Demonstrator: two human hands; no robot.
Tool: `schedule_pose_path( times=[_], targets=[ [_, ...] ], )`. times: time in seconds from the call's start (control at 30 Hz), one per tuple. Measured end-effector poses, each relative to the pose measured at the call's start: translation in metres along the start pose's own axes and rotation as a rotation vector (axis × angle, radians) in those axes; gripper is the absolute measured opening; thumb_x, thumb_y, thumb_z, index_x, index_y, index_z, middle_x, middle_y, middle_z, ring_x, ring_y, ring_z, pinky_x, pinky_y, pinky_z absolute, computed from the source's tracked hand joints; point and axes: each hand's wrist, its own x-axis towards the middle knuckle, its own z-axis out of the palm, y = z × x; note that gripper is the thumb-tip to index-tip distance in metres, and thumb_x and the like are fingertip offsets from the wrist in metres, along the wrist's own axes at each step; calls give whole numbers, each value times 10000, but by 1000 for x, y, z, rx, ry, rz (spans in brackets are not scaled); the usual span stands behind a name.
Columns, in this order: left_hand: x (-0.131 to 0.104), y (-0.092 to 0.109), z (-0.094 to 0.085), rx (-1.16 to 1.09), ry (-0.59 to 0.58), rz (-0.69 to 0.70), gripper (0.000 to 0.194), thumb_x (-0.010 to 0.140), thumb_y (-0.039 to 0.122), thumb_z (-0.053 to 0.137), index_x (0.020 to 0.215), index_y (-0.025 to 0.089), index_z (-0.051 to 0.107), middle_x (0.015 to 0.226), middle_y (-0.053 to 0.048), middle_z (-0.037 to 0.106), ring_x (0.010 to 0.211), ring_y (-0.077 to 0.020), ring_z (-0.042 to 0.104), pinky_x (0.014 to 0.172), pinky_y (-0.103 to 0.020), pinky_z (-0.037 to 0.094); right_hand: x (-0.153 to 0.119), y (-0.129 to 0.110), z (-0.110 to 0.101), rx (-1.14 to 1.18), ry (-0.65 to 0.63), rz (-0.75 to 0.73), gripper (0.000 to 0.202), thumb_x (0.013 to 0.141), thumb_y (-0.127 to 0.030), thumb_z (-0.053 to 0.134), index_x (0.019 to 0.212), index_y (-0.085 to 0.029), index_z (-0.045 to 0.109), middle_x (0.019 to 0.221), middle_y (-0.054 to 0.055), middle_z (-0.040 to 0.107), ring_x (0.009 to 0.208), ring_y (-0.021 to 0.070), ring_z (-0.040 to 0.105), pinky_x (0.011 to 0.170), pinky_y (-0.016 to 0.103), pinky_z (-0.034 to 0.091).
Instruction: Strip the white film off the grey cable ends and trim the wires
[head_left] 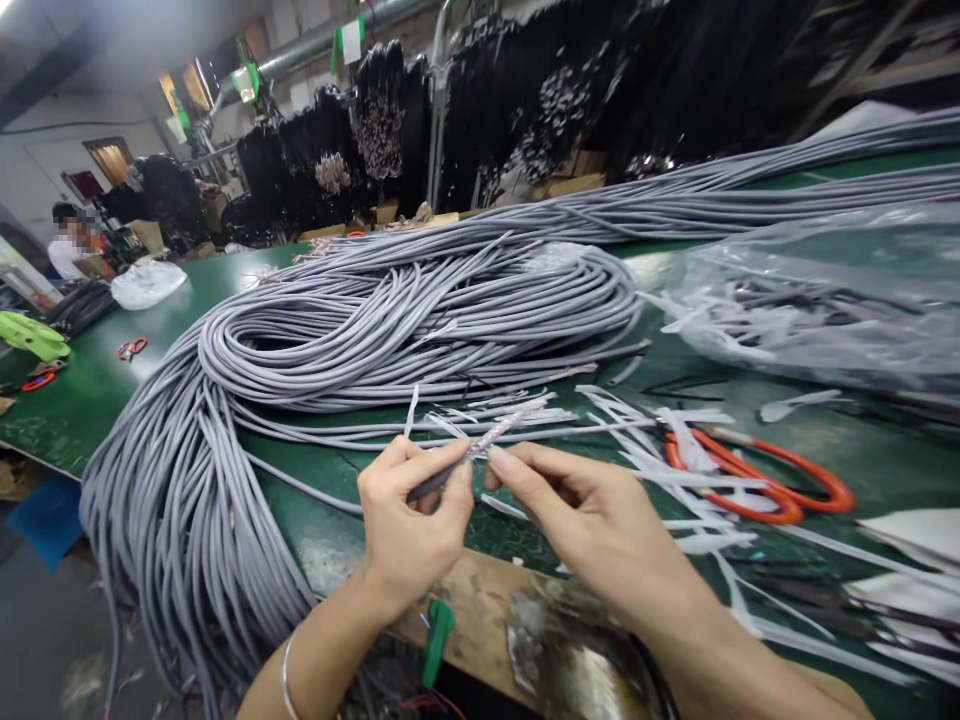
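Observation:
Between the thumb and fingers of my left hand [416, 510] is a grey cable [439, 480], its stripped end pointing up and to the right. Bare silvery braid and pale inner strands [510, 424] show past the jacket. My right hand [581, 500] pinches at the base of that stripped part, thumb and forefinger together; the exact strand is too small to make out. Both hands are above the table's front edge. Just behind them lie cut white strips [637, 440] and more stripped cable ends.
A big looped bundle of grey cables [337, 340] covers the green table [315, 540] and hangs over its front left edge. Orange-handled scissors [765, 480] lie at right among white scraps. Behind them is a clear plastic bag [810, 300] of offcuts. A person [71, 245] sits far left.

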Motion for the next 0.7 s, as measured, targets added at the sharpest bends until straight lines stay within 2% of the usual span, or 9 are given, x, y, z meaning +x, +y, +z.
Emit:
schedule_pose_path(
  times=[0.1,0.23,0.3,0.37,0.47,0.5,0.57,0.7],
  targets=[
    [-2,0,3,58,9,116,224,787,162,569,902,149,761,546,22,464,423,-56,341,373,-178,297,-4,-1,2,-92,72,-110,406,866,-455,471,573,-195,578,482,-1,567,396,108,483,380,213,385],
    [-3,3,4,85,4,134,240,786,155,546,887,111,758,548,15,462,400,-48,347,320,-162,263,-12,-1,5,-420,260,-546,258,885,-186,477,688,-188,644,556,12,643,420,103,542,452,212,418],
    [-3,4,3,86,0,96,247,780,151,540,891,109,757,558,4,482,414,-54,378,313,-150,277,-13,0,6,-498,276,-669,247,883,-148,477,714,-183,654,582,22,667,458,109,584,479,210,437],
    [-3,3,3,94,14,82,240,777,155,543,884,123,756,563,0,499,422,-59,391,315,-146,291,-12,0,6,-503,247,-617,274,900,-184,460,698,-189,645,562,15,657,434,103,567,454,207,434],
    [-4,2,2,119,63,144,233,780,159,547,885,127,753,560,-2,506,415,-59,379,316,-154,284,-9,1,5,-430,193,-386,339,922,-296,427,651,-203,608,494,-12,598,358,86,487,365,201,390],
    [-4,2,2,125,69,166,236,781,158,544,889,125,751,559,-2,507,410,-58,374,314,-156,278,-9,0,4,-421,200,-350,343,922,-312,426,647,-206,600,475,-20,577,341,82,464,351,201,381],
    [-4,2,2,132,60,173,241,781,154,536,882,123,753,552,-1,503,407,-60,378,316,-159,283,-10,-1,4,-450,243,-423,313,922,-281,436,668,-206,605,487,-19,587,363,87,493,381,204,403],
    [-1,3,0,131,25,91,251,754,142,524,829,125,763,526,3,494,422,-71,406,360,-170,334,-11,-2,5,-583,272,-743,261,904,-141,458,703,-190,616,540,5,640,435,103,571,454,218,433]
  ],
)
